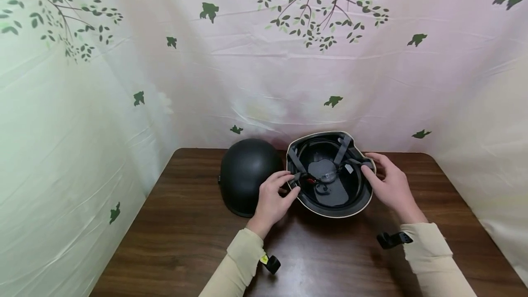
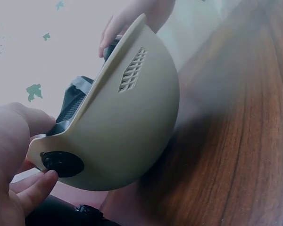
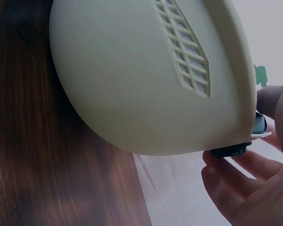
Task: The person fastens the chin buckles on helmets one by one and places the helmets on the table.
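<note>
A cream helmet lies tipped on its back, its open side and dark padded lining facing up toward me. Grey chin straps and a buckle lie inside it. My left hand pinches its left rim, thumb inside and fingers by the round black knob. On the opposite rim my right hand grips with the thumb inside and fingertips under another black knob. A ribbed vent shows on the shell in the right wrist view.
A black helmet stands dome up just left of the cream one, close to my left hand. Both are near the back edge of the brown wooden table. A pale curtain printed with leaves and birds hangs behind and at both sides.
</note>
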`<action>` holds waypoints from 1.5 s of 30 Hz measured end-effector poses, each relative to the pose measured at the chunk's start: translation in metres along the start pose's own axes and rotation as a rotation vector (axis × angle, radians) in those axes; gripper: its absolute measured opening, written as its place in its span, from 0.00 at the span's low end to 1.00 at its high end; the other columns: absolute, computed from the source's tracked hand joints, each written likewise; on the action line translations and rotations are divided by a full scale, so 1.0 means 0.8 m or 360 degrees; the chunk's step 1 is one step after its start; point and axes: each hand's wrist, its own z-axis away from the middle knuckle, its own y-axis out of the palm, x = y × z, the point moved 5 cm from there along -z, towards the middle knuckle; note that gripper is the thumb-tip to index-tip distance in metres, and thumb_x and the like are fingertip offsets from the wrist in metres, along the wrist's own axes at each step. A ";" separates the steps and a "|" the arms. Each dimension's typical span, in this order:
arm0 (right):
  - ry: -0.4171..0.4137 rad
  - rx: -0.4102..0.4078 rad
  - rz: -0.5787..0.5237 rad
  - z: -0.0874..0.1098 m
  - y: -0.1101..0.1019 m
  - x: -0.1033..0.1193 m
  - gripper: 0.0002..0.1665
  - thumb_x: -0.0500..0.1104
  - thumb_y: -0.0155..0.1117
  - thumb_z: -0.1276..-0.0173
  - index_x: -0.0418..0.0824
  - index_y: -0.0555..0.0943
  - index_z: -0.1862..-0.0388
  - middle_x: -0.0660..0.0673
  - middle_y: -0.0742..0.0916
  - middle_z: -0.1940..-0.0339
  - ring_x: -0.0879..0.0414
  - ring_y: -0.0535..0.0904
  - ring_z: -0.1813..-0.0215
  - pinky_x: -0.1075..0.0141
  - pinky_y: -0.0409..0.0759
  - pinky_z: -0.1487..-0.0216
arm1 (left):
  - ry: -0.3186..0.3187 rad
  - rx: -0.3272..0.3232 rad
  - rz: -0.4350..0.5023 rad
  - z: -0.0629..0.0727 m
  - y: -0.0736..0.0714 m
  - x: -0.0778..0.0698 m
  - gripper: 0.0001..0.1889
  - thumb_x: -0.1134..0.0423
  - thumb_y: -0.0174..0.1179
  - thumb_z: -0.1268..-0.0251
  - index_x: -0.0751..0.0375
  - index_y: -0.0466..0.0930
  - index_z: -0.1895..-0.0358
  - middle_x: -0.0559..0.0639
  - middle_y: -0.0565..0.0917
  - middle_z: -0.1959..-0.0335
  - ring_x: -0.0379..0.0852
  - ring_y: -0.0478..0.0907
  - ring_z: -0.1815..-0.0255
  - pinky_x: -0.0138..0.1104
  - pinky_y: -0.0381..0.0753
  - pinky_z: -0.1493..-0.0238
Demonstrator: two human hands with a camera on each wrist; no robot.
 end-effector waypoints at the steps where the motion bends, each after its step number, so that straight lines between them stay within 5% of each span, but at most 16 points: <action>1: -0.0007 -0.0004 -0.0009 0.001 0.000 0.000 0.29 0.51 0.59 0.18 0.41 0.73 0.24 0.29 0.83 0.36 0.34 0.83 0.42 0.87 0.69 0.56 | -0.0005 -0.0006 0.0005 0.001 0.001 0.000 0.16 0.63 0.74 0.34 0.65 0.89 0.46 0.60 0.85 0.41 0.50 0.85 0.47 0.34 0.89 0.57; 11: -0.0102 -0.0150 -0.0129 0.004 -0.007 0.001 0.25 0.43 0.62 0.19 0.37 0.75 0.28 0.31 0.84 0.38 0.82 0.72 0.47 0.87 0.71 0.51 | -0.0096 0.0020 0.0045 0.010 0.014 0.007 0.17 0.64 0.74 0.33 0.64 0.88 0.44 0.56 0.77 0.42 0.46 0.85 0.54 0.31 0.87 0.53; 20: -0.0127 -0.0179 -0.0124 0.005 -0.012 0.009 0.24 0.44 0.62 0.19 0.38 0.77 0.29 0.33 0.85 0.40 0.80 0.74 0.48 0.87 0.72 0.51 | -0.0052 0.0005 -0.0077 0.014 0.024 0.008 0.16 0.64 0.72 0.31 0.62 0.88 0.43 0.56 0.81 0.44 0.48 0.84 0.50 0.34 0.87 0.51; 28: -0.0145 -0.0167 -0.0120 0.005 -0.018 0.019 0.25 0.44 0.62 0.20 0.40 0.77 0.28 0.34 0.84 0.38 0.81 0.74 0.48 0.87 0.73 0.53 | -0.0033 -0.0013 -0.0113 0.017 0.032 0.010 0.17 0.63 0.73 0.32 0.64 0.88 0.44 0.58 0.84 0.43 0.49 0.86 0.56 0.34 0.87 0.55; 37: -0.0113 -0.0049 -0.0047 0.001 -0.024 0.034 0.28 0.47 0.62 0.19 0.42 0.75 0.25 0.35 0.82 0.38 0.80 0.74 0.51 0.86 0.73 0.55 | -0.0110 0.0165 -0.0287 0.018 0.050 0.016 0.19 0.62 0.70 0.29 0.61 0.86 0.38 0.59 0.84 0.36 0.52 0.82 0.35 0.44 0.82 0.37; 45: -0.0215 -0.0070 0.0060 0.000 -0.026 0.052 0.29 0.45 0.67 0.23 0.40 0.76 0.26 0.34 0.79 0.39 0.72 0.74 0.57 0.87 0.72 0.59 | -0.0187 0.0377 -0.0311 0.013 0.067 0.026 0.23 0.61 0.68 0.29 0.61 0.82 0.32 0.58 0.81 0.31 0.53 0.79 0.31 0.45 0.78 0.32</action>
